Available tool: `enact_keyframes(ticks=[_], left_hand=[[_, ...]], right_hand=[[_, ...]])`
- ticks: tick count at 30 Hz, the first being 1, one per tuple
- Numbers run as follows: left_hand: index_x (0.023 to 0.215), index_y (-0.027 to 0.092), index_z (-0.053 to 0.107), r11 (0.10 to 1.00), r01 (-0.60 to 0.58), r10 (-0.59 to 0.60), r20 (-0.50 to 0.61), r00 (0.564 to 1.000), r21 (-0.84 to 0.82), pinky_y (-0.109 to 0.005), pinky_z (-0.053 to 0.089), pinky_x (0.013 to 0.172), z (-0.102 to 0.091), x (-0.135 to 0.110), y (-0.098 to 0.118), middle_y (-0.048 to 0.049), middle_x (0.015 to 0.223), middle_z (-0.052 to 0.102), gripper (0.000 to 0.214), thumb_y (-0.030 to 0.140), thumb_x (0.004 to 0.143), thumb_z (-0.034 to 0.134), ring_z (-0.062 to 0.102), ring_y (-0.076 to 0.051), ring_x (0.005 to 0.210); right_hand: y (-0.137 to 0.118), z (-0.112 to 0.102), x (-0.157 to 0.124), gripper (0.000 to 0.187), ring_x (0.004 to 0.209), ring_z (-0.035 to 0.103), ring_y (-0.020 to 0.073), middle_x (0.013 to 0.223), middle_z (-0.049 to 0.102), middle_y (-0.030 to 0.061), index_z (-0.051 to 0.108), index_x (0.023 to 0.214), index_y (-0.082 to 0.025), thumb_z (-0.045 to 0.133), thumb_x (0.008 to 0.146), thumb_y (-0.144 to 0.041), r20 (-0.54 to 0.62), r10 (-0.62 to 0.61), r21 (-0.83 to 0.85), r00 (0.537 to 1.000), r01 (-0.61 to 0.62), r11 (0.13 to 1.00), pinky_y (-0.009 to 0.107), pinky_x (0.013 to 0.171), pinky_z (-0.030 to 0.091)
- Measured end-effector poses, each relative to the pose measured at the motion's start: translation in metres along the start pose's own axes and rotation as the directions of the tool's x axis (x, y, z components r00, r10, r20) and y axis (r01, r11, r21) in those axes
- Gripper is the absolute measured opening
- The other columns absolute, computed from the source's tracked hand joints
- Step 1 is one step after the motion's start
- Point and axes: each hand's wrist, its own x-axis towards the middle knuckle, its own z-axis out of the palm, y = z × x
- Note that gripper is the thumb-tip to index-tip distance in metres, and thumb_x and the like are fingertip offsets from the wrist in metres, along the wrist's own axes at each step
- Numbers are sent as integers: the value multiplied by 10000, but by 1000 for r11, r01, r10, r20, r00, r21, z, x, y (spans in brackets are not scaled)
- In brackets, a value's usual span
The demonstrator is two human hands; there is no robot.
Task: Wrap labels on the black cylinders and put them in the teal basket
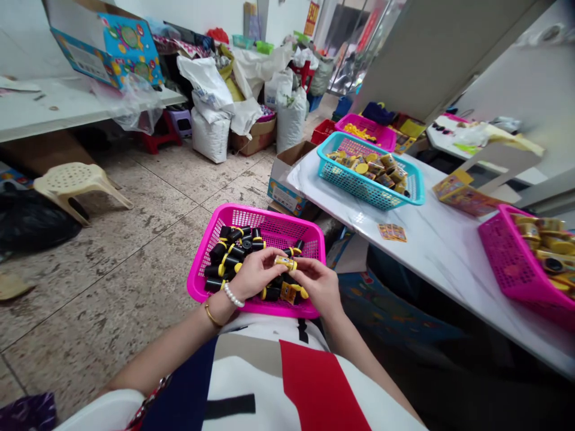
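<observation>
My left hand [256, 274] and my right hand [320, 286] hold a small yellow cylinder [286, 263] between their fingertips, above a magenta plastic mesh basket [251, 214] resting on my lap. Several small black cylinders with yellow bands [233, 251] lie heaped in the basket under my left hand. A yellow printed packet [288, 293] lies in the basket just below my right hand. A pearl bracelet and a gold bangle circle my left wrist.
A white marble-topped table [359, 209] runs along the right, holding a teal basket [371, 170] of yellow items and a pink basket [523, 263] of gold items. A plastic stool [76, 185], sacks and cardboard boxes stand on the tiled floor.
</observation>
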Motion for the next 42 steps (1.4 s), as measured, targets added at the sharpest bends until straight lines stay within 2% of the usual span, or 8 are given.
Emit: enact_keyframes(ticks=[5, 10, 14, 19, 27, 32, 38, 42], left_hand=[[988, 155, 670, 998, -33, 34, -8, 999, 58, -251, 451, 693, -2, 4, -5, -45, 859, 646, 263, 317, 782, 674, 566, -142, 754], [916, 122, 618, 969, 149, -142, 46, 989, -196, -214, 407, 548, -5, 8, -3, -5, 695, 582, 323, 420, 797, 656, 514, -91, 576], [856, 110, 606, 892, 305, -275, 134, 952, -333, -189, 374, 486, 0, 6, -2, -5, 662, 568, 360, 461, 794, 655, 497, -68, 511], [899, 122, 614, 788, 347, -258, 239, 936, -508, -170, 401, 517, 3, 5, 0, -23, 723, 603, 344, 404, 743, 735, 542, -70, 567], [847, 123, 600, 787, 366, -250, 285, 925, -496, -139, 279, 395, 11, 16, 5, -9, 632, 582, 390, 478, 735, 717, 494, -51, 454], [705, 128, 552, 815, 424, -369, 210, 905, -394, -141, 201, 342, 17, 22, 5, 33, 450, 500, 459, 566, 712, 688, 366, -25, 325], [696, 135, 547, 794, 453, -381, 250, 890, -406, -144, 183, 333, 19, 22, 2, 56, 389, 466, 435, 544, 719, 691, 300, -13, 289], [725, 142, 543, 771, 465, -454, 138, 880, -435, -141, 170, 327, 22, 21, -5, 63, 410, 471, 445, 555, 691, 707, 303, -13, 290]], right_hand=[[11, 11, 9, 289, 722, 687, 177, 842, 740, 46, 712, 898, -173, 787, 659, -317, 78, 288, 282, 954, -298, 912, 324, 732, 566], [5, 7, 10, 355, 645, 649, 119, 866, 694, 5, 705, 1046, -230, 758, 697, -268, 119, 224, 349, 967, -252, 903, 276, 683, 556], [7, 5, 9, 148, 693, 648, 133, 975, 633, 10, 743, 832, -224, 763, 686, -238, 138, 169, 423, 976, -212, 881, 257, 581, 565], [6, 6, 10, 145, 695, 636, 130, 953, 611, -3, 717, 823, -234, 765, 689, -206, 106, 118, 545, 987, -157, 824, 251, 551, 573], [0, 1, 13, 123, 636, 623, 119, 900, 515, -16, 691, 771, -239, 778, 688, -218, 111, -6, 582, 994, -60, 811, 268, 486, 587], [-3, -2, 14, 173, 674, 620, 109, 982, 496, 5, 699, 901, -250, 748, 735, -241, 169, -45, 486, 985, -44, 873, 293, 583, 611], [0, 3, 10, 132, 658, 610, 124, 854, 481, -13, 672, 756, -222, 778, 689, -262, 34, -6, 476, 999, -10, 879, 287, 537, 599], [2, 5, 4, 132, 567, 609, 103, 830, 553, -15, 623, 785, -215, 723, 746, -291, -81, 70, 343, 994, -38, 938, 251, 521, 556]])
